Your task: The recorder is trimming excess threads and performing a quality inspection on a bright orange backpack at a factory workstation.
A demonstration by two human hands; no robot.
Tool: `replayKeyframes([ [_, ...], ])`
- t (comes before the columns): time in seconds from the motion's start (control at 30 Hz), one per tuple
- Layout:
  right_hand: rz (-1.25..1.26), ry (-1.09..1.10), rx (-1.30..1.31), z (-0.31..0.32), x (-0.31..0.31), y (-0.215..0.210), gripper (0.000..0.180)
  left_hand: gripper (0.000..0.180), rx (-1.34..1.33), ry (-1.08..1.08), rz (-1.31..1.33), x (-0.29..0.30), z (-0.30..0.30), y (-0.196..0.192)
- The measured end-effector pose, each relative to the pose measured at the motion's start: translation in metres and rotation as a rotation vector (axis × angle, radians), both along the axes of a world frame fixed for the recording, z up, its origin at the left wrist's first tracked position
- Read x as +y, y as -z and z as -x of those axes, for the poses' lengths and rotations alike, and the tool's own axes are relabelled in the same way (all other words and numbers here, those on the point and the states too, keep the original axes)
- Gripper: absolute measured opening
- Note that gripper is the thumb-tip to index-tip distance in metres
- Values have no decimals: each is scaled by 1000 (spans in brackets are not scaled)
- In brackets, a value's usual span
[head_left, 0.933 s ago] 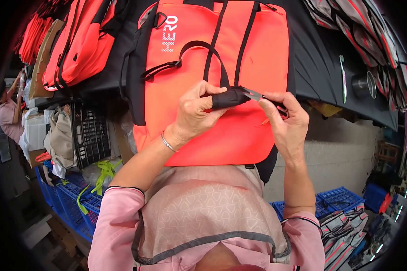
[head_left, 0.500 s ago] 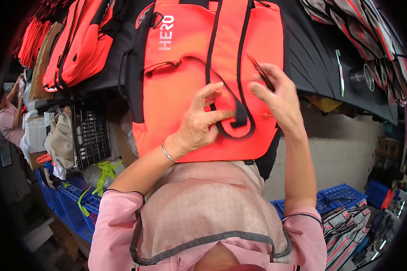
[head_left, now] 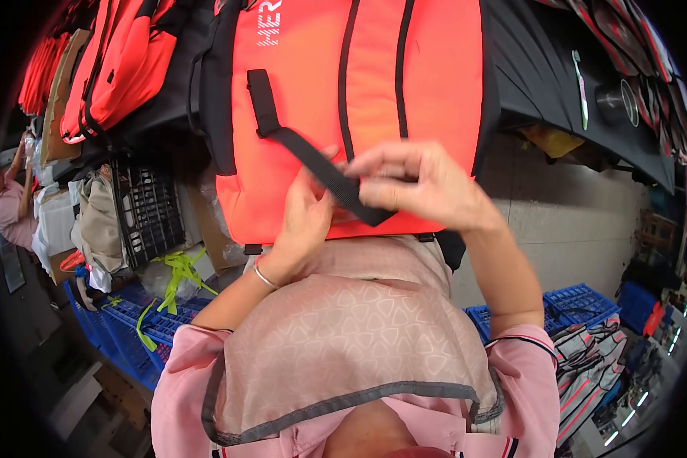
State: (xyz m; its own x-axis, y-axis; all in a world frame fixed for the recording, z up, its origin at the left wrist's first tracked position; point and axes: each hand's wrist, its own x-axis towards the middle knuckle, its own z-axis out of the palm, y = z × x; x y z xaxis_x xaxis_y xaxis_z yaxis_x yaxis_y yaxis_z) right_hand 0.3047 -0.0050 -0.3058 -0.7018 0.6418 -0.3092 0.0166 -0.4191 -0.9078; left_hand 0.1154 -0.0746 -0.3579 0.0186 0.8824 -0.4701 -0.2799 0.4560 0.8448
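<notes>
A bright orange-red backpack (head_left: 298, 160) with black sides lies in front of me, its lower edge against my apron. Across its lower part runs a loose black webbing strap (head_left: 309, 156), which comes out of a black tab with a buckle. My left hand (head_left: 311, 206) is closed on this strap near its folded lower end, its fingers partly behind the webbing. Over the strap from the right comes my right hand (head_left: 424, 183), fingers curled and thumb at the strap's edge. Blur hides what its fingertips pinch. A wide orange shoulder strap (head_left: 375, 76) with black edging runs up the bag.
More orange bags (head_left: 122, 76) lie at the far left. On the black-covered table (head_left: 538, 91) to the right are a toothbrush (head_left: 581, 88), a dark cup (head_left: 614, 104) and grey bags. Blue crates (head_left: 580, 305) stand low on both sides. At the left edge another person (head_left: 15, 202) is at work.
The backpack has shifted up and my hands have come together on the black strap, now stretched out over the bag. The dark snips in my right hand no longer show.
</notes>
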Motion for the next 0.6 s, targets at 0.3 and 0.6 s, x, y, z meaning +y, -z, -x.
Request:
replayKeyframes([
  [0.3, -310, -131, -138, -32, -66, 23, 26, 30, -201, 74, -92, 35, -1, 8],
  [0.6, -165, 15, -197, -51, -66, 18, 13, 50, -183, 30, -163, 29, -2, -4],
])
